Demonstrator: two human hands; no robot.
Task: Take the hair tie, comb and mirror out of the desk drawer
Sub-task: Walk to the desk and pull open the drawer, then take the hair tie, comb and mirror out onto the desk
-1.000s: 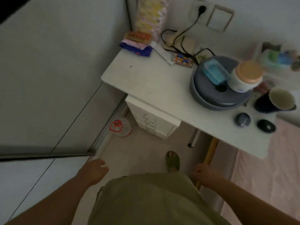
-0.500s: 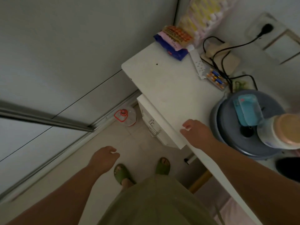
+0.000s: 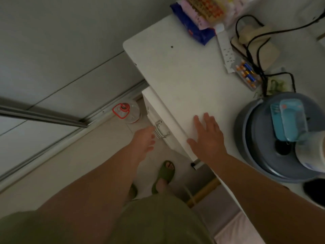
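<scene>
A white desk point(image 3: 177, 74) stands by the wall, with a white drawer unit point(image 3: 154, 110) under its left end. The drawers are closed and their metal handles point(image 3: 159, 129) stick out in front. My left hand point(image 3: 144, 140) is at the handles, fingertips just touching them, fingers loosely curled around nothing. My right hand point(image 3: 209, 136) lies flat and open on the desk's front edge. The hair tie, comb and mirror are hidden from view.
A grey round appliance point(image 3: 274, 138) with a blue box and a jar on it fills the desk's right side. A power strip point(image 3: 226, 50), batteries, cables and snack packs point(image 3: 197, 20) lie at the back. A clear bottle with a red handle point(image 3: 128, 111) stands on the floor.
I have stepped closer to the desk. My left hand rose from my side to the drawer handles. My right hand spread flat on the desk edge.
</scene>
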